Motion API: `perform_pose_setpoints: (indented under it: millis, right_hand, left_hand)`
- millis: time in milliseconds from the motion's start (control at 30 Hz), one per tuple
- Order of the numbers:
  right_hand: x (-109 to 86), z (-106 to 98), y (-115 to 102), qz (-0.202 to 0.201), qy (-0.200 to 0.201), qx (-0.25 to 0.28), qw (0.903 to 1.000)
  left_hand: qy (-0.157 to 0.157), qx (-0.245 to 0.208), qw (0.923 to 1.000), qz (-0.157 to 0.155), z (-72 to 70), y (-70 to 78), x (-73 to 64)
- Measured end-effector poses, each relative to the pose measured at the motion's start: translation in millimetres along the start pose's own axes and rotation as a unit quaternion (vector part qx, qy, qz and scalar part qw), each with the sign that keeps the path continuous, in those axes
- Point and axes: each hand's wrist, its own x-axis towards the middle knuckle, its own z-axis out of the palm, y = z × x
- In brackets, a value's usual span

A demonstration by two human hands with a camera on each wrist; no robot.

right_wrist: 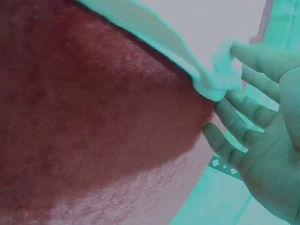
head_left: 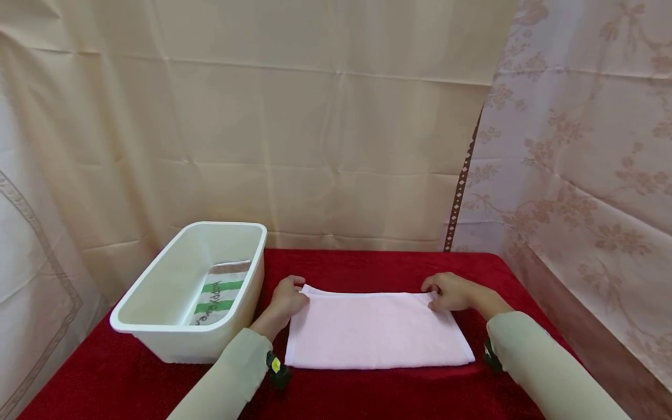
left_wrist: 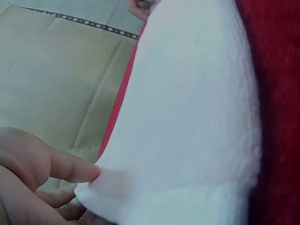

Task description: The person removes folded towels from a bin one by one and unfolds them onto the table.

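A pale pink towel (head_left: 378,332) with white edges lies folded into a wide rectangle in front of me. My left hand (head_left: 287,297) pinches its far left corner, where the layers part a little. At the far right corner, my right hand (head_left: 451,291) grips the edge. In the left wrist view, the thumb of the left hand (left_wrist: 47,178) presses on top of the cloth and the other fingers lie beneath. The right wrist view shows a bunched towel corner (right_wrist: 213,86) between the thumb and fingers of the right hand (right_wrist: 267,108).
To the left stands a deep white plastic basin (head_left: 175,347). Inside it lies a green-and-white striped cloth (head_left: 220,291) with lettering and a brown band. Red plush fabric (head_left: 362,271) covers the table. Beige curtain (head_left: 315,146) hangs behind, and patterned curtain (head_left: 593,175) at the right.
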Motion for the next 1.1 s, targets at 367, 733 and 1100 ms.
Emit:
perform_pose_setpoints:
  millis: [367, 733, 1100]
  right_hand:
    - [2.1, -2.8, 3.1, 0.041, -0.008, 0.025, 0.9988]
    - [1.0, -9.2, 5.0, 0.04, -0.001, 0.086, 0.9955]
    - [-1.8, -22.4, -0.7, 0.012, 0.002, 0.064, 0.9979]
  left_hand:
    - [-0.004, 0.079, 0.9959, 0.044, 0.9, 2.5, 5.4]
    - [-0.031, 0.1, 0.994, 0.03, -5.9, 5.3, 7.0]
    - [-0.04, 0.132, 0.9876, 0.076, -11.0, 14.3, 5.0]
